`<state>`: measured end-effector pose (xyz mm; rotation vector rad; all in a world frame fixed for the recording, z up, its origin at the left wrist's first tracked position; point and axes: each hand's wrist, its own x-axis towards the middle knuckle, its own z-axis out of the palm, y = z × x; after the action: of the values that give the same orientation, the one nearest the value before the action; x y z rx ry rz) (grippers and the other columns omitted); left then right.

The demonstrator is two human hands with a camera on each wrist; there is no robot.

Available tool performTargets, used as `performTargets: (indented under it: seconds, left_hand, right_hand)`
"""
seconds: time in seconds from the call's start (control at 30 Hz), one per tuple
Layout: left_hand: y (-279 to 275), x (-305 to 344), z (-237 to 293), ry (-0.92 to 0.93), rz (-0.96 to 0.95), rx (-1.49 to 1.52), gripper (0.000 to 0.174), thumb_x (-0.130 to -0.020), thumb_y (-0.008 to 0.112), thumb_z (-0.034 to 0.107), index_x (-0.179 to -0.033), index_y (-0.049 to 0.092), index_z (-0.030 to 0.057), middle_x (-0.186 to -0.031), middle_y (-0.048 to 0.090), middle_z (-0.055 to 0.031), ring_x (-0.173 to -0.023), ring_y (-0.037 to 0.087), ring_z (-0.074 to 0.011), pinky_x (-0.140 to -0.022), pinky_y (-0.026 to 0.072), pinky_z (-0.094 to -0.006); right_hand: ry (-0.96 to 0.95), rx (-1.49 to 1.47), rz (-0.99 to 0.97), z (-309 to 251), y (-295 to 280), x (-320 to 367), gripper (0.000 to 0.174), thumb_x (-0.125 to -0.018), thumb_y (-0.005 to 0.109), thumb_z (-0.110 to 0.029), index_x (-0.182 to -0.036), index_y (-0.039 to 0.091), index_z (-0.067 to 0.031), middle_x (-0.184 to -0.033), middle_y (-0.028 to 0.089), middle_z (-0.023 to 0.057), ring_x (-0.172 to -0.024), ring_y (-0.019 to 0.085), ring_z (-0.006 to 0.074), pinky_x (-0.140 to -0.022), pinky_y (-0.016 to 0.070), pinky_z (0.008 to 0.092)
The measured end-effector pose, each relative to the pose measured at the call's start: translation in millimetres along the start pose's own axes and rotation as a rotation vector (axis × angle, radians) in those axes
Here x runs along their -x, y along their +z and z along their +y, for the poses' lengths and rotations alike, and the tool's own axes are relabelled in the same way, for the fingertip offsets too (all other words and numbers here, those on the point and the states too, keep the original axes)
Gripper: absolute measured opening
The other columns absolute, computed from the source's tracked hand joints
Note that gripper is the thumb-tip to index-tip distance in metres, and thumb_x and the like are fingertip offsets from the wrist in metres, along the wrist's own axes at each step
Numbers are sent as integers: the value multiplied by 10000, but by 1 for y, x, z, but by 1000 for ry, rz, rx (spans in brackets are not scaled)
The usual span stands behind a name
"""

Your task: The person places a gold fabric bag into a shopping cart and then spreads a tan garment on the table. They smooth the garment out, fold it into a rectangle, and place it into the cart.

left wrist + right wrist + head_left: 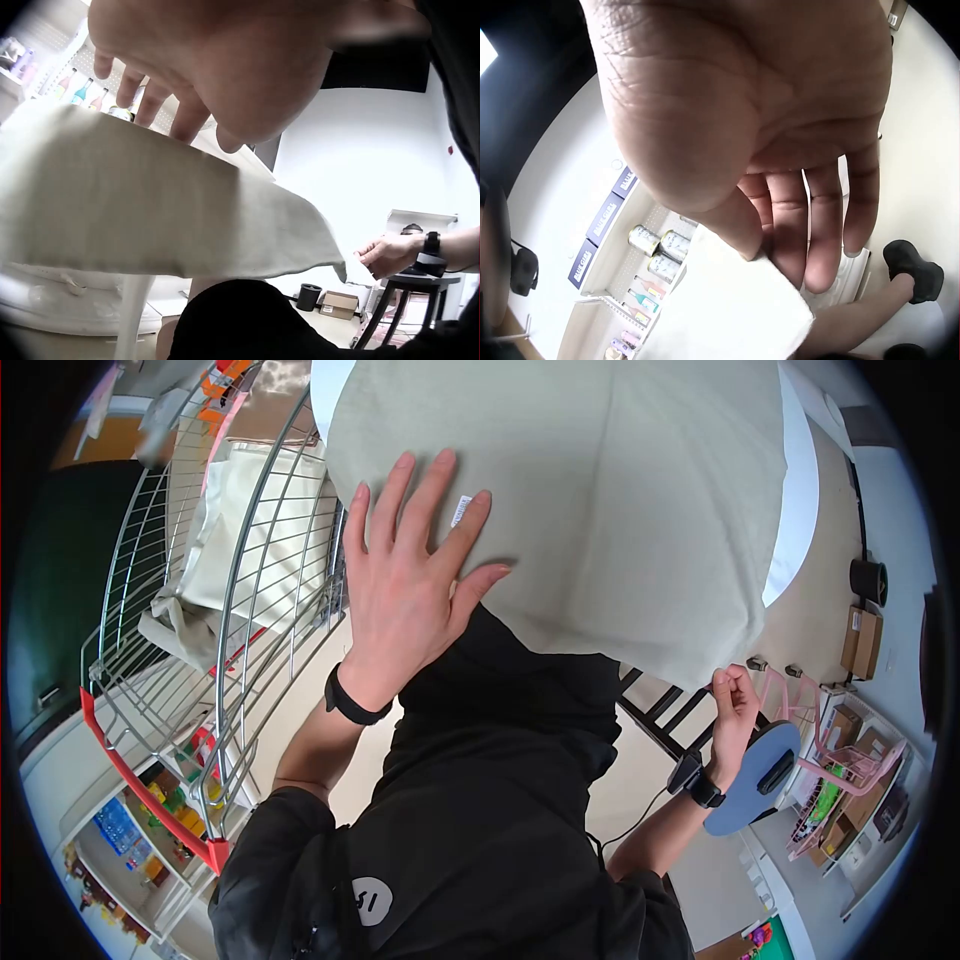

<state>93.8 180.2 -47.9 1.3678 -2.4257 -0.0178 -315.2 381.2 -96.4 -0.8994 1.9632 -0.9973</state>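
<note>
A pale grey-beige cloth piece (640, 510) with straight edges and a small white label (460, 511) lies over a white round-edged table (798, 490), its near edge hanging toward the person's lap. My left hand (405, 585) is spread on its left part, fingers straight and apart, with the index finger beside the label. At the near right corner, my right hand (735, 710) pinches the cloth between thumb and fingers. The right wrist view shows that cloth corner (757, 307) sticking out past the thumb. In the left wrist view, the cloth's edge (165, 210) sags below the left palm.
To the left stands a wire shopping cart with a red handle (150, 791), holding a cream fabric item (270, 530). A black stool (420, 283) and a pink wire basket (850, 775) are at the right. Cardboard boxes (862, 643) lie on the floor.
</note>
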Motion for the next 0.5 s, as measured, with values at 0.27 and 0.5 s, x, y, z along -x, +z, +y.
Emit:
performTargets:
  seconds: [0.27, 0.5]
  left_hand:
    - [-1, 7, -5, 42, -8, 126, 468, -973, 730, 393, -1406, 738, 215, -1637, 485, -152, -1533, 391, -419, -1261, 237, -608]
    - [0, 4, -8, -29, 14, 49, 428, -968, 738, 370, -1375, 760, 241, -1639, 488, -143, -1543, 389, -408, -1265, 241, -593]
  right_hand:
    - [5, 14, -4, 8, -2, 0, 138, -1078, 699, -164, -1062, 679, -29, -811, 651, -24, -802, 561, 70, -778, 408, 233]
    - [13, -14, -31, 5, 1, -3, 123, -1074, 703, -151, -1068, 683, -30, -820, 657, -26, -810, 569, 70, -787, 411, 233]
